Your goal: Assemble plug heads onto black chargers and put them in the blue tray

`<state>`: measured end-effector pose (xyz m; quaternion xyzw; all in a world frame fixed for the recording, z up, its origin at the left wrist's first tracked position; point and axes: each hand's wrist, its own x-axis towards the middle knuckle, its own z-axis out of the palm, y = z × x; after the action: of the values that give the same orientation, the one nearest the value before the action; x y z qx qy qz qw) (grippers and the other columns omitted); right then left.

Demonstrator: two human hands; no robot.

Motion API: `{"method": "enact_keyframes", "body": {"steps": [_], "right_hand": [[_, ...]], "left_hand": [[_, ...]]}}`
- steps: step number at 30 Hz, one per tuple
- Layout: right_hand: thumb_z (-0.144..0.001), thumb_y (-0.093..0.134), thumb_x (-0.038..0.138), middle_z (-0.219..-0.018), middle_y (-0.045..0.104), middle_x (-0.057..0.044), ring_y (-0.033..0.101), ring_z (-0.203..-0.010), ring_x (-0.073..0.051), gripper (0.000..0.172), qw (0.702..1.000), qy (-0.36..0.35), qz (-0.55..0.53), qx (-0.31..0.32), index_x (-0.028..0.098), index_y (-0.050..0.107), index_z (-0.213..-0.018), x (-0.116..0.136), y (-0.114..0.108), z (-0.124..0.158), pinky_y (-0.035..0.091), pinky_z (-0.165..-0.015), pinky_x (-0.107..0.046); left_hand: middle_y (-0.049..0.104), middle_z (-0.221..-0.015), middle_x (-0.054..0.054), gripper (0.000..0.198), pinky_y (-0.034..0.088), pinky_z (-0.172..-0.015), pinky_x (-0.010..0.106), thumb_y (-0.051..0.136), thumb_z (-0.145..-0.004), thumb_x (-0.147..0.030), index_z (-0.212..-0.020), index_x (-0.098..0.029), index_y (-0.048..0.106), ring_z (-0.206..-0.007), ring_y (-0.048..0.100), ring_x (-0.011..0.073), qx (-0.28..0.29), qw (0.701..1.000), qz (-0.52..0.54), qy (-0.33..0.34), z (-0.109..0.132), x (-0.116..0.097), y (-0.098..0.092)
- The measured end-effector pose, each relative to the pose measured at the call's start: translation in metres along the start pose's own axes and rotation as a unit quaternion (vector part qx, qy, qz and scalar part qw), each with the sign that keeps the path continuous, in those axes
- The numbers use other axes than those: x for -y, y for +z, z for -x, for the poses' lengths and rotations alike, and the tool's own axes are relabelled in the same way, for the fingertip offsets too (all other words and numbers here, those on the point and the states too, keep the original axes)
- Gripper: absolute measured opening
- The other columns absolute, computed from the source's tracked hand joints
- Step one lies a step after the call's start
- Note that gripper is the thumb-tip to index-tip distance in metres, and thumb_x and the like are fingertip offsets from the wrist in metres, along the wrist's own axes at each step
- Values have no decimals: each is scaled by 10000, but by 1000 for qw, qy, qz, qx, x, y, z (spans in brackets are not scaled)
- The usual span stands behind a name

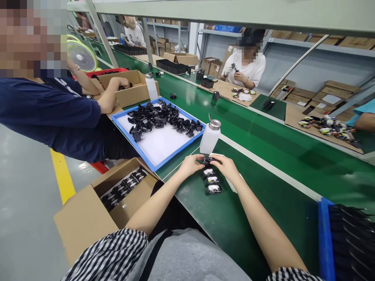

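On the green bench in front of me, my left hand (191,164) and my right hand (225,165) pinch a small black plastic housing (208,160) from both sides. It lies at the far end of a short row. Nearer to me in that row are three open black housings with white insides (213,189), spaced slightly apart. A pale strip, perhaps cloth or paper (233,185), lies partly under my right forearm. Just beyond my hands stands a white pump bottle (210,136) with a metal top.
To the left, a blue-rimmed tray (158,164) holds many black plug parts. Below it, an open carton (84,203) contains packed black pieces. A blue bin (324,234) of black parts sits at right. The green conveyor (263,140) runs behind; a co-worker in dark blue (52,121) stands left.
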<state>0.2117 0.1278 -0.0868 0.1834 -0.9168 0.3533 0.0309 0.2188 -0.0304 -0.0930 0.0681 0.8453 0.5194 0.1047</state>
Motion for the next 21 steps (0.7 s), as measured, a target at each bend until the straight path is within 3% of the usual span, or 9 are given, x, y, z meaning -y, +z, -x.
{"method": "enact_keyframes", "body": {"steps": [3,8,14,17,21], "right_hand": [[-693,493,190,-934,587,13,514,-884,-171,200,1000,-10,9,21,247,589,-858,0,-3,-1,389,-794,-316],[-658,536,144,-977,569,-11,531,-855,-154,294,995,-5,20,95,213,564,-942,-1,-11,-8,409,-761,-265],[-624,578,129,-898,599,-15,544,-815,-165,273,980,-26,99,173,202,592,-886,7,-21,-24,409,-726,-249],[-620,575,135,-866,607,-15,547,-798,-185,265,967,-33,146,205,211,595,-873,11,-24,-30,413,-693,-267],[-604,577,151,-862,609,-13,539,-816,-204,226,957,-25,141,251,205,603,-822,11,-25,-38,410,-690,-278]], "left_hand": [[601,-908,25,396,440,-634,186,571,-587,-154,-979,-139,516,-648,579,102,-4,1000,-24,12,2,-1,0],[624,-691,-11,376,427,-632,195,530,-636,-238,-1007,-182,510,-659,574,119,-4,990,-137,34,6,-9,-1],[605,-779,78,236,422,-657,280,472,-683,-250,-868,-153,581,-777,555,212,33,929,-369,17,5,-38,-2],[593,-800,116,186,422,-660,289,510,-662,-188,-808,-113,598,-787,551,230,44,924,-380,-2,-3,-51,-2],[595,-771,90,240,419,-673,245,641,-549,-188,-779,-126,606,-782,551,209,60,927,-368,-21,-16,-57,0]]}}
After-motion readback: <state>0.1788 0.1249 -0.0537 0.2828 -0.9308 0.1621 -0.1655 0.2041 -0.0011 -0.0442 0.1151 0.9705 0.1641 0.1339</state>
